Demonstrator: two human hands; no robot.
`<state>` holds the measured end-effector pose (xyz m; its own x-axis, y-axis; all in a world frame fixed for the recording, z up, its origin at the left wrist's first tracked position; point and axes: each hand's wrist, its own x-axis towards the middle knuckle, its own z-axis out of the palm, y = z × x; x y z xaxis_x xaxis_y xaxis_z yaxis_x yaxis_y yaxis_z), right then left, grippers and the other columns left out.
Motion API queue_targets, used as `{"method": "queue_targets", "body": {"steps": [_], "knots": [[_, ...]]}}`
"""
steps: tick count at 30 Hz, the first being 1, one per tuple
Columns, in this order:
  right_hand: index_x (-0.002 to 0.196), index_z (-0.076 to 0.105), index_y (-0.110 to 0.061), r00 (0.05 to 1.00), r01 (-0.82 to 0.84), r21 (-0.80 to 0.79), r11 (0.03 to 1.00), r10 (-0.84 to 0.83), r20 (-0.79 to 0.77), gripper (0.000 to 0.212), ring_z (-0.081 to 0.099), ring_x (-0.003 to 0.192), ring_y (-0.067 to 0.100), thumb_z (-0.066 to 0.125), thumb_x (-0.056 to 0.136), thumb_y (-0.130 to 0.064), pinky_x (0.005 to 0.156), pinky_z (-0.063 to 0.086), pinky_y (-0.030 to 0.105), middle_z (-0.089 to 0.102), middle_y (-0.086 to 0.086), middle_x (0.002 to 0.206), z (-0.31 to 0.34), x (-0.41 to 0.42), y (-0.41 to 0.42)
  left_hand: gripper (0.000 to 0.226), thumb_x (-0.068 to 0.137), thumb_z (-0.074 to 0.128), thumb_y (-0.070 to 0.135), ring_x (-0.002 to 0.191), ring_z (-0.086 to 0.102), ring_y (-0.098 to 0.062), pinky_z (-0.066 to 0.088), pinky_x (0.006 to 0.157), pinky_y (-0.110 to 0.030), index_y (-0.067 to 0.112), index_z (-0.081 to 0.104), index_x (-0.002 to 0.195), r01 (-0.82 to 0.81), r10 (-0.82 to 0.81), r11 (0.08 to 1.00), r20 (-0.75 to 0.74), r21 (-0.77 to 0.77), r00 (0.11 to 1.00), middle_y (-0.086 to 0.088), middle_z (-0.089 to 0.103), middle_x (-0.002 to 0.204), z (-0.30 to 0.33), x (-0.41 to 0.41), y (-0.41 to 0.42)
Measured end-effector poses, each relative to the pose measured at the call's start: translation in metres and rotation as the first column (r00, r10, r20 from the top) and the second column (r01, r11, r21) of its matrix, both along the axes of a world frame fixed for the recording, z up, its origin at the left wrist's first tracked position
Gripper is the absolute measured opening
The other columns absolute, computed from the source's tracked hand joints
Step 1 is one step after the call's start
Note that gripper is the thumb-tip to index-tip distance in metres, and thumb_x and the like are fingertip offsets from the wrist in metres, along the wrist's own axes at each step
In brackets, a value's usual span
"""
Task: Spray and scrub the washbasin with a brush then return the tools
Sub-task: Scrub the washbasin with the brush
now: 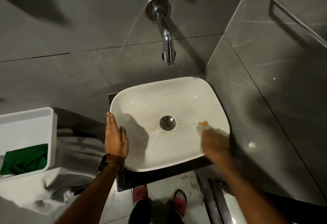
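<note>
White ceramic washbasin (159, 89) is touched on its left rim by the left hand (115, 139), fingers straight and pressed together, thumb laid inside. A yellow-tipped brush (202, 126) is held against the bowl, right of the drain (167, 122), by the blurred right hand (215, 144), fingers seemingly curled round it.

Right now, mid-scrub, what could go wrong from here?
1. The right hand is motion-blurred as it drives the brush near the right wall of the washbasin. Fast strokes may flick dirty water over the rim onto the floor by the sandals.
2. The left hand braces on the left rim with straight fingers only, and could slip if the rim is wet.
3. Brown specks beside the drain might get missed.
</note>
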<state>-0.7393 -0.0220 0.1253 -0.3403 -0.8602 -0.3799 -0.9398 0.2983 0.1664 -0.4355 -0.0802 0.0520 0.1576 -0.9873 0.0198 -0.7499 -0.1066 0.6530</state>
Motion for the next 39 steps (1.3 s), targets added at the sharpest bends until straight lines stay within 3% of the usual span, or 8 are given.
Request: {"method": "queue_targets", "body": {"steps": [5, 10, 17, 22, 26, 30, 35, 39], "knots": [[0.117, 0.068, -0.017, 0.984, 0.069, 0.052, 0.996, -0.076, 0.159, 0.033, 0.064, 0.116, 0.029, 0.041, 0.099, -0.018, 0.098, 0.049, 0.039, 0.069, 0.007, 0.124, -0.006, 0.035, -0.003, 0.063, 0.098, 0.043, 0.011, 0.149, 0.017, -0.023, 0.015, 0.117, -0.025, 0.007, 0.013, 0.154, -0.007, 0.007, 1.0, -0.003, 0.016, 1.0, -0.009, 0.012, 0.163, 0.002, 0.0, 0.001], [0.116, 0.067, -0.009, 0.834, -0.21, 0.068, 0.975, 0.142, 0.533, 0.027, 0.069, 0.11, 0.036, 0.048, 0.098, -0.015, 0.09, 0.052, 0.041, 0.072, 0.016, 0.118, 0.002, 0.177, 0.005, 0.062, 0.1, 0.041, 0.015, 0.149, 0.016, -0.025, 0.014, 0.117, -0.027, 0.006, 0.012, 0.154, 0.016, -0.016, 1.0, 0.007, 0.009, 1.0, -0.012, 0.011, 0.163, 0.001, 0.0, 0.002], [0.121, 0.066, -0.014, 0.946, -0.204, 0.039, 0.978, 0.186, 0.264, 0.033, 0.066, 0.115, 0.034, 0.04, 0.101, -0.015, 0.093, 0.049, 0.038, 0.07, 0.011, 0.123, -0.011, 0.089, -0.009, 0.062, 0.099, 0.041, 0.013, 0.149, 0.017, -0.025, 0.018, 0.119, -0.032, 0.005, 0.014, 0.153, 0.012, -0.011, 1.0, -0.006, 0.003, 1.0, -0.012, 0.013, 0.163, -0.002, 0.002, 0.0], [0.116, 0.069, -0.017, 0.999, 0.016, -0.022, 1.0, -0.015, 0.032, 0.034, 0.067, 0.11, 0.028, 0.04, 0.101, -0.025, 0.091, 0.048, 0.036, 0.071, 0.006, 0.119, -0.011, -0.009, -0.011, 0.062, 0.099, 0.042, 0.013, 0.149, 0.017, -0.025, 0.021, 0.119, -0.035, 0.006, 0.014, 0.153, 0.015, -0.015, 1.0, -0.007, -0.001, 1.0, -0.011, 0.014, 0.163, -0.001, 0.002, 0.001], [0.108, 0.065, -0.01, 0.976, 0.101, -0.055, 0.993, -0.088, 0.197, 0.025, 0.068, 0.096, 0.037, 0.042, 0.101, -0.016, 0.077, 0.049, 0.04, 0.071, 0.017, 0.106, -0.028, -0.002, -0.061, 0.062, 0.099, 0.041, 0.015, 0.149, 0.016, -0.023, 0.02, 0.12, -0.036, 0.007, 0.013, 0.154, 0.011, -0.011, 1.0, -0.008, 0.006, 1.0, -0.009, 0.013, 0.163, -0.002, 0.003, 0.001], [0.128, 0.06, -0.014, 0.915, 0.158, -0.181, 0.971, -0.075, 0.396, 0.033, 0.067, 0.108, 0.036, 0.042, 0.099, -0.014, 0.086, 0.053, 0.042, 0.069, 0.015, 0.118, -0.047, 0.07, -0.116, 0.062, 0.1, 0.04, 0.015, 0.15, 0.015, -0.02, 0.019, 0.12, -0.033, 0.009, 0.012, 0.154, 0.019, -0.019, 1.0, -0.011, 0.0, 1.0, -0.007, 0.011, 0.164, -0.002, 0.003, 0.001], [0.152, 0.039, -0.028, 0.776, -0.212, -0.136, 0.968, 0.251, 0.578, 0.058, 0.071, 0.099, 0.039, 0.05, 0.096, -0.017, 0.082, 0.056, 0.045, 0.072, 0.017, 0.109, -0.046, 0.193, -0.084, 0.061, 0.1, 0.038, 0.016, 0.149, 0.016, -0.019, 0.025, 0.118, -0.038, 0.01, 0.01, 0.154, 0.037, -0.037, 0.999, -0.006, -0.019, 0.999, -0.007, 0.011, 0.164, -0.003, 0.002, 0.002], [0.147, 0.046, -0.023, 0.862, -0.233, -0.214, 0.949, 0.304, 0.407, 0.049, 0.07, 0.1, 0.037, 0.044, 0.099, -0.018, 0.08, 0.053, 0.041, 0.072, 0.015, 0.11, -0.062, 0.157, -0.085, 0.064, 0.098, 0.031, 0.031, 0.148, 0.019, -0.023, 0.023, 0.115, -0.033, 0.01, 0.012, 0.154, 0.037, -0.037, 0.999, -0.013, -0.028, 0.999, -0.008, 0.012, 0.163, -0.005, 0.003, 0.002]]}}
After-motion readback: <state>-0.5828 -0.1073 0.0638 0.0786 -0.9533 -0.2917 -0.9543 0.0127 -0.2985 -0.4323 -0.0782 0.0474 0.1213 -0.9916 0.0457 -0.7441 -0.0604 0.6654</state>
